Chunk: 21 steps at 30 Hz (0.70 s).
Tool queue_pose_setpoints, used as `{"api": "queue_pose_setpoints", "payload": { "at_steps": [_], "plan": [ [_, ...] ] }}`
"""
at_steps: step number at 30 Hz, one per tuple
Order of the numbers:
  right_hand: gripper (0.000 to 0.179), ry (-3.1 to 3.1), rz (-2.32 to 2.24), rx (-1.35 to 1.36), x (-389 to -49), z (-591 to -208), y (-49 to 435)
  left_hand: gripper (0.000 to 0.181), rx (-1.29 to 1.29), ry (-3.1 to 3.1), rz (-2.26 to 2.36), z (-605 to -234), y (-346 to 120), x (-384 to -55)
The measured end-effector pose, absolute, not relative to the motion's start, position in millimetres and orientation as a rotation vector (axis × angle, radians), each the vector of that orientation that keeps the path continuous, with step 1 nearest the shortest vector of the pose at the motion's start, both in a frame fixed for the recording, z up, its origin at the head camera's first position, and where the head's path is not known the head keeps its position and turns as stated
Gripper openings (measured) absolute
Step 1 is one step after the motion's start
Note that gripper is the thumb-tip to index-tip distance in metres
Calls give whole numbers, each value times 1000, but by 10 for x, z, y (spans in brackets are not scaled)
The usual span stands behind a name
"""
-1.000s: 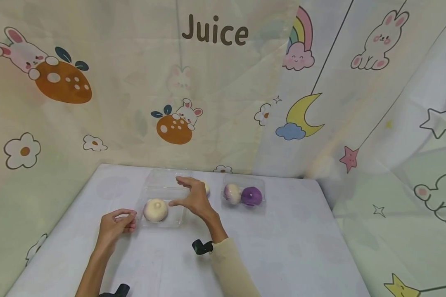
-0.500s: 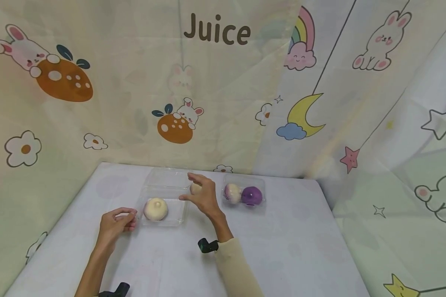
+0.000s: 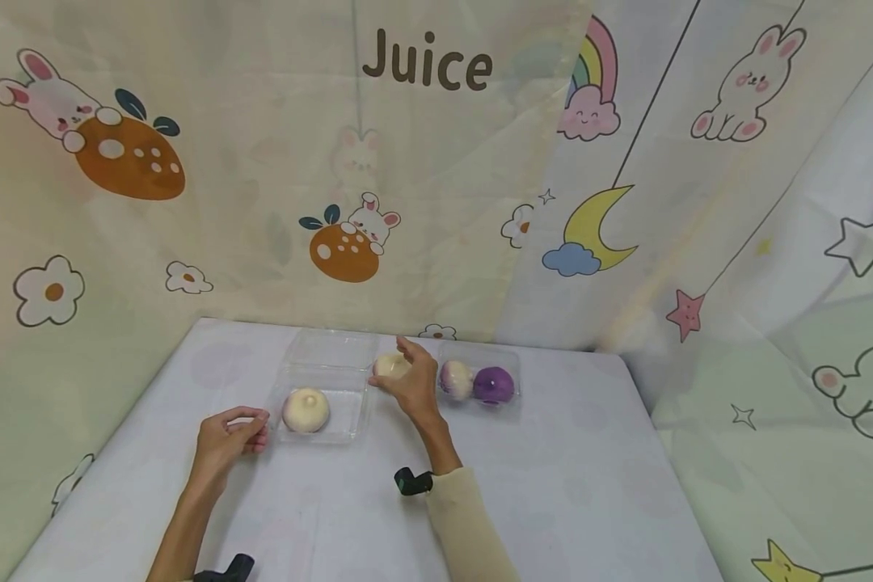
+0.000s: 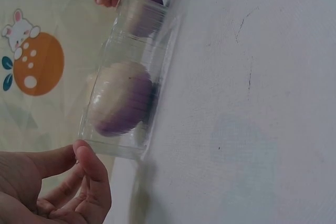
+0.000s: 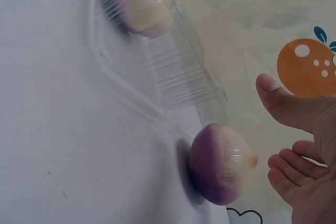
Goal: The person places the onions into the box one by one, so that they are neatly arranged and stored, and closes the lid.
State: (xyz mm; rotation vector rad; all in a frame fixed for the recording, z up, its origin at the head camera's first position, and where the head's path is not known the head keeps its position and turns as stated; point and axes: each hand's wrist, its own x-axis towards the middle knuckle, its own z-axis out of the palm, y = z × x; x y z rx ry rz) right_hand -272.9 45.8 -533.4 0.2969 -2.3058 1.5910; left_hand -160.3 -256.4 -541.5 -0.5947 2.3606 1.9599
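A clear plastic box (image 3: pixel 335 420) with its lid (image 3: pixel 332 349) folded back lies on the table, a purple-and-white turnip (image 3: pixel 306 411) in its left half. At the box's left rim, my left hand (image 3: pixel 229 440) pinches the corner between thumb and finger, as the left wrist view shows. My right hand (image 3: pixel 416 380) reaches over a second turnip (image 3: pixel 389 366) on the table right of the lid. Its thumb and fingers are spread, apart from that turnip (image 5: pixel 220 163) in the right wrist view.
Right of my right hand stands another clear plastic box (image 3: pixel 509 356), holding a white-and-purple turnip (image 3: pixel 455 380) and a deep purple round vegetable (image 3: pixel 493 385). A printed curtain (image 3: pixel 436 202) hangs behind the white table (image 3: pixel 553 485).
My right hand has moved right, from above the open box to the turnip beside it, its fingers still spread. The left hand has stayed at the box's rim.
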Motion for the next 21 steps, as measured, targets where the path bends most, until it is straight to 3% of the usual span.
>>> {"api": "queue_pose_setpoints", "payload": {
  "at_steps": [14,21],
  "plan": [
    [83,-2433,1407,112,-2744,-5419,398,36,-585,2378,1959,-5406,-2554,-1585],
    [90,-2418,1430,146,-3001,-5849,405,35,-592,2383,1961,-5415,-2554,-1585]
  ]
}}
